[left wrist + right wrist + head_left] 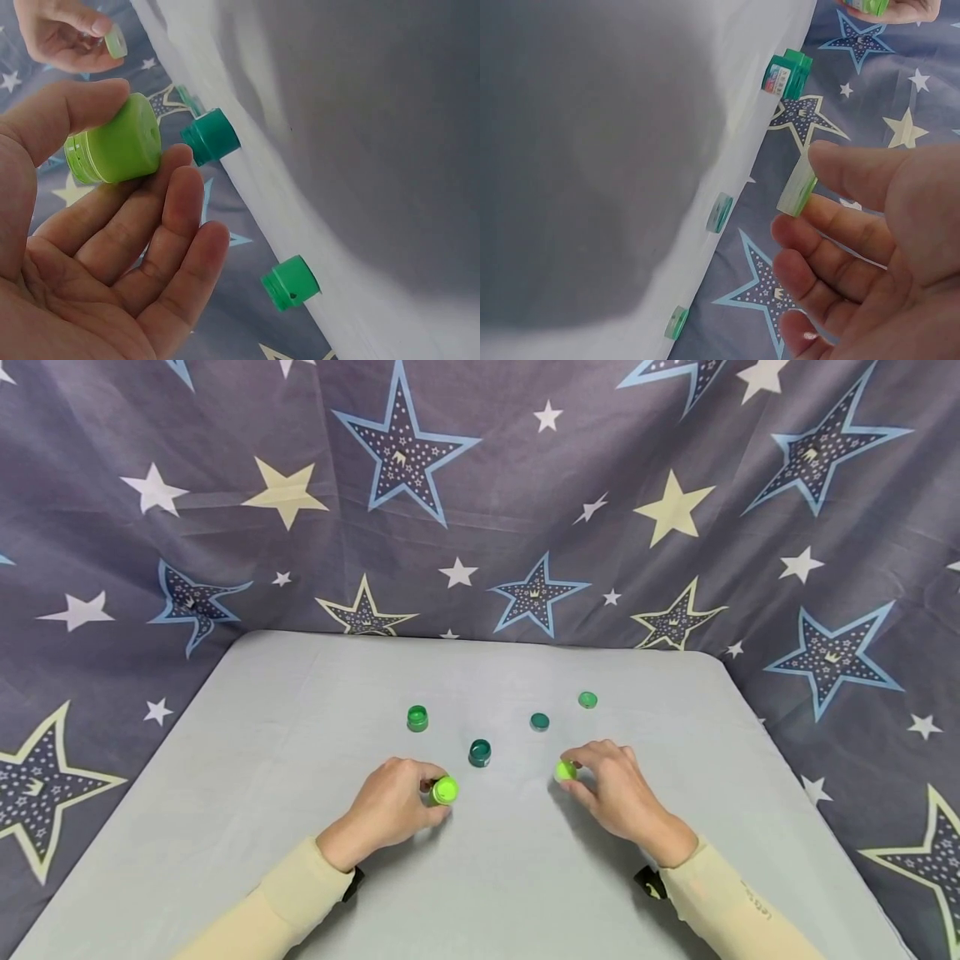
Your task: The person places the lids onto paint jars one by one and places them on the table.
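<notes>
My left hand pinches a small lime-green paint jar between thumb and fingers, lifted off the table in the left wrist view. The jar's open top faces up toward the head camera. In my right hand, thumb and fingertips pinch a thin lime-green lid by its edge. Between the hands and a little beyond them stands an uncapped dark teal jar. Farther left is an uncapped green jar. A teal lid and a green lid lie beyond the right hand.
A pale grey cloth covers the table. Behind it and along both sides hangs a dark curtain printed with stars. Dark wrist-worn gear shows under both cuffs.
</notes>
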A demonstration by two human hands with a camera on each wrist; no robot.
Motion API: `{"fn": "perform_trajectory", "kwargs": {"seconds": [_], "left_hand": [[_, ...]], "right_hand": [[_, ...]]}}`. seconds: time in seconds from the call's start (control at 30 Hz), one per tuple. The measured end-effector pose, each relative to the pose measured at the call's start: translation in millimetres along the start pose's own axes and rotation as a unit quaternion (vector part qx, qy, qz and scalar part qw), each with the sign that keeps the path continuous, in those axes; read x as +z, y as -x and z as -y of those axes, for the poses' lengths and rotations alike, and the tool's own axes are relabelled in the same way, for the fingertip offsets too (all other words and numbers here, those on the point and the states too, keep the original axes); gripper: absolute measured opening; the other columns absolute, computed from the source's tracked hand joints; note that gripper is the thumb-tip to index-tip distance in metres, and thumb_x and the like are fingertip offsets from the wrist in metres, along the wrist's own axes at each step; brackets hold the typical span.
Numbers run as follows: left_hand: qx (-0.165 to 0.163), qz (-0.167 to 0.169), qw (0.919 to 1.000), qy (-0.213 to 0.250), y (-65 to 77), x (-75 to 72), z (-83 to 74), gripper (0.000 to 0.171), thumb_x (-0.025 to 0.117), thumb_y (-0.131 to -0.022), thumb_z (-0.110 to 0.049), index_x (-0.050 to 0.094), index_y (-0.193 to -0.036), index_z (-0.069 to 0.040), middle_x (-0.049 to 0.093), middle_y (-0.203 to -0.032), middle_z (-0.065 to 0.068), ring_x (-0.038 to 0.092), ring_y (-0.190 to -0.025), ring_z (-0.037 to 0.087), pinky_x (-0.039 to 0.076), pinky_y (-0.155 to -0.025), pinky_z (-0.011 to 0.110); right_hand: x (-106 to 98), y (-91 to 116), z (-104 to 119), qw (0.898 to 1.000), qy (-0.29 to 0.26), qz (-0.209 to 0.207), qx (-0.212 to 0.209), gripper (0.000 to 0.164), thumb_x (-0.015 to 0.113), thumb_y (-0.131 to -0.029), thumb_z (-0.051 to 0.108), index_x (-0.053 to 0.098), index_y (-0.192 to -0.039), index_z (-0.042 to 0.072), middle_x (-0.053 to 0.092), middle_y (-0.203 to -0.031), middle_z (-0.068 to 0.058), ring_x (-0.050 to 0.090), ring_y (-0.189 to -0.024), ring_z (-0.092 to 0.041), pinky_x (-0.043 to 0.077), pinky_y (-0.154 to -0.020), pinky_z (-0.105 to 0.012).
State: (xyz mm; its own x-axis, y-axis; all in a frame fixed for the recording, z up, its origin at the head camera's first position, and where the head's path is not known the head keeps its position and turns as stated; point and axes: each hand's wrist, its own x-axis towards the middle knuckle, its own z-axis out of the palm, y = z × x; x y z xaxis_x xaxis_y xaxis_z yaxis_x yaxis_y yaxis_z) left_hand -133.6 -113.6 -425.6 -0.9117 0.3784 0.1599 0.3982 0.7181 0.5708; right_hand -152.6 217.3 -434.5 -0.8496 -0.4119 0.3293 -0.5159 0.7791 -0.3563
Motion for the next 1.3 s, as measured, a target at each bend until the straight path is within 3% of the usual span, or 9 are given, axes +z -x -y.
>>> {"fn": "perform_trajectory", "kwargs": {"seconds": [0.3, 0.63, 1.0, 1.3], "left_hand": [[0.001, -0.003, 0.9999, -0.015, 0.8, 3.2, -1.6, 0.022, 0.092, -0.073, -0.015, 0.079, -0.091, -0.017, 0.065, -0.078, -0.013, 0.053, -0.070, 0.006, 0.046, -0.067, 0.027], [0.009, -0.010, 0.9998, -0.014, -0.2, 6.8, -5.1, 0.023, 0.093, -0.072, -0.015, 0.079, -0.090, -0.016, 0.068, -0.082, -0.011, 0.057, -0.072, 0.011, 0.046, -0.066, 0.027], [0.015, -0.018, 0.9995, -0.020, -0.7, 9.9, -7.4, 0.023, 0.093, -0.071, -0.014, 0.080, -0.090, -0.016, 0.069, -0.083, -0.010, 0.053, -0.071, 0.007, 0.045, -0.065, 0.026], [0.022, -0.012, 0.9997, -0.007, -0.8, 12.4, -9.0, 0.024, 0.092, -0.072, -0.014, 0.081, -0.094, -0.014, 0.072, -0.089, -0.006, 0.061, -0.076, 0.014, 0.047, -0.067, 0.029]], "right_hand": [[2.3, 1.0, 7.0, 1.000, -0.006, -0.009, -0.022, 0.027, 0.086, -0.084, 0.015, 0.075, -0.109, 0.011, 0.074, -0.103, 0.000, 0.063, -0.096, -0.019, 0.037, -0.083, -0.040], [4.4, 0.0, 16.9, 1.000, -0.018, -0.009, -0.025, 0.026, 0.086, -0.084, 0.016, 0.075, -0.108, 0.011, 0.074, -0.104, 0.002, 0.063, -0.098, -0.019, 0.037, -0.084, -0.041], [7.9, -2.6, 28.7, 0.999, -0.026, -0.004, -0.027, 0.028, 0.087, -0.083, 0.016, 0.075, -0.108, 0.011, 0.074, -0.104, 0.001, 0.062, -0.099, -0.018, 0.036, -0.083, -0.039], [10.3, -3.7, 35.2, 0.999, -0.029, -0.009, -0.034, 0.030, 0.086, -0.084, 0.017, 0.075, -0.111, 0.011, 0.073, -0.104, 0.003, 0.062, -0.099, -0.017, 0.037, -0.083, -0.038]]}}
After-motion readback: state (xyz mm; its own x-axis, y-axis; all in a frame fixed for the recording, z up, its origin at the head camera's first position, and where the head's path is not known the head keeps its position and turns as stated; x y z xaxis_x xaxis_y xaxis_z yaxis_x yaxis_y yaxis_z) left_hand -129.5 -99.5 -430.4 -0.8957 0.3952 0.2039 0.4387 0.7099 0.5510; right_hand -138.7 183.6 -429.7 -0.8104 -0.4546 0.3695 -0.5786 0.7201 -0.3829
